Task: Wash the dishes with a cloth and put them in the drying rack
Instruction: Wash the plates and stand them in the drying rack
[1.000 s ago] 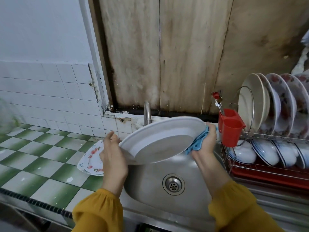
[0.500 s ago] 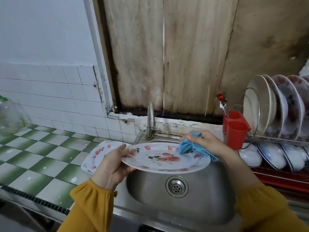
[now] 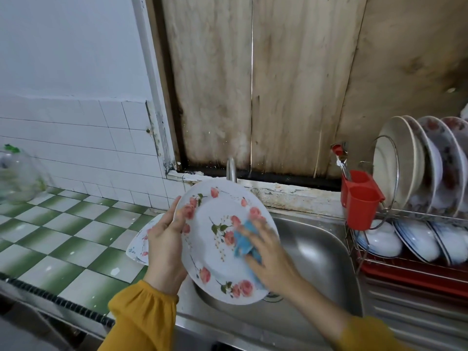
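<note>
At frame centre, over the steel sink (image 3: 319,252), the left hand (image 3: 164,239) grips the floral plate (image 3: 215,259) by its left rim, face tilted toward the camera. The right hand (image 3: 268,259), fingers spread flat, presses the blue cloth (image 3: 243,243) against that face. The drying rack (image 3: 415,212) at right already holds plates and bowls (presumably washed). This plate looks mid-wash; a second floral plate (image 3: 138,243) waits on the tiled counter (image 3: 63,239), left of centre.

White tiled wall (image 3: 76,138) meets stained wooden boards (image 3: 253,84) above a green-checked counter (image 3: 63,236).
</note>
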The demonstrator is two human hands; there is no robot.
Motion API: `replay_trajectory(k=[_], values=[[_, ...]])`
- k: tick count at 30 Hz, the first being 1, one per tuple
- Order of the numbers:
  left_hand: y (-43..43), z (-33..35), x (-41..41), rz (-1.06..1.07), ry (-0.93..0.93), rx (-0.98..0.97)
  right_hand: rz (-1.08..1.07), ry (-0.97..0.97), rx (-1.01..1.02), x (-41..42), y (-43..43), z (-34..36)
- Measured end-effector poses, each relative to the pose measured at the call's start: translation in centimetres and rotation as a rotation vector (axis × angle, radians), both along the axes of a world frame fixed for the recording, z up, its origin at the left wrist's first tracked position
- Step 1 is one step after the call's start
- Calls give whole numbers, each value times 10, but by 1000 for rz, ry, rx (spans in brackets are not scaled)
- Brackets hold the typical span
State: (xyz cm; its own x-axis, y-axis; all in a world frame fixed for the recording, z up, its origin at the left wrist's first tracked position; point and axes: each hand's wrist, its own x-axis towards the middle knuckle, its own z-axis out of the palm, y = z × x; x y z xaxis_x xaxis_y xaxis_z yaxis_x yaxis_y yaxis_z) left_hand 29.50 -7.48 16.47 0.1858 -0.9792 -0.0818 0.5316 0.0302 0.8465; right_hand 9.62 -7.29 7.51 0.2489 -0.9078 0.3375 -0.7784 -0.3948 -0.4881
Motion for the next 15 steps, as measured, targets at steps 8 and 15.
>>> replay_trajectory(k=[8, 15], values=[[19, -6, -40, -146, -268, -207, -182, -455, -229, 51, -31, 31], [9, -2, -20, -78, -177, -228, -102, -136, -338, 19, -28, -23]])
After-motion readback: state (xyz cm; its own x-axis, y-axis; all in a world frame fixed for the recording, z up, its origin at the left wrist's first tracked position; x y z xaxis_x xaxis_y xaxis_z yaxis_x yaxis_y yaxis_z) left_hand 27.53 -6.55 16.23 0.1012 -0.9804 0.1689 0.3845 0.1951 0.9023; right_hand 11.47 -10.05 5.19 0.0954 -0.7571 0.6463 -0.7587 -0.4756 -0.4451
